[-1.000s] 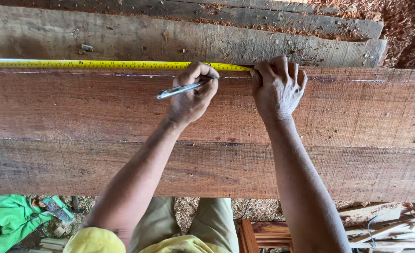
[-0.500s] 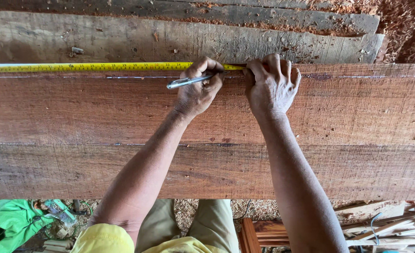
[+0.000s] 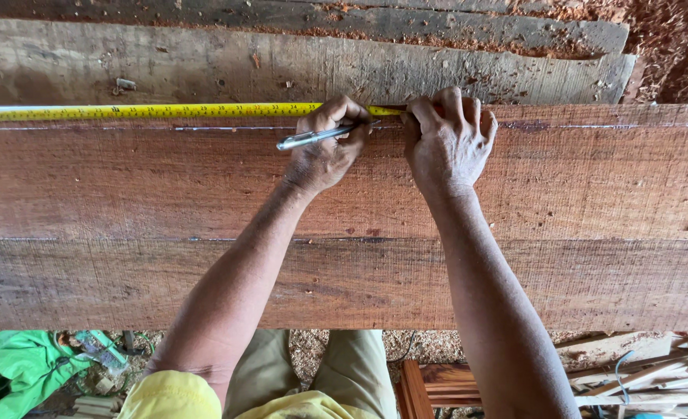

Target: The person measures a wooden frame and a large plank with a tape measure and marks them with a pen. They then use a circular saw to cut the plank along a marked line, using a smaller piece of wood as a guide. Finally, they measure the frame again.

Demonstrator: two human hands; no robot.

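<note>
My left hand (image 3: pixel 324 155) has its grip closed around a silver pen (image 3: pixel 313 138), thumb and fingers pinching the barrel, with the tip pointing right toward the far edge of the reddish plank (image 3: pixel 204 178). My right hand (image 3: pixel 448 143) is curled down tight, fingertips pressing the end of the yellow tape measure (image 3: pixel 150 112) onto the wood; it holds nothing else that I can see. The tape runs flat along the plank's far edge, out to the left border of the view, just above a faint scribed line (image 3: pixel 126 128) on the face.

To mark well here, I judge that the tape must lie straight and hard against the edge with no sag, so my right fingers should keep firm downward pressure close to the reading. The pen tip belongs touching the tape's near edge, held steep, so the stroke falls exactly at the graduation and not beside it. My left knuckles hide the tip itself, so I cannot tell whether it touches the wood yet. A short, crisp tick is better than a long drag on this rough, sawn grain. The grey weathered board (image 3: pixel 282 66) behind lies just beyond the tape; I should keep the tape from riding up onto it.
</note>
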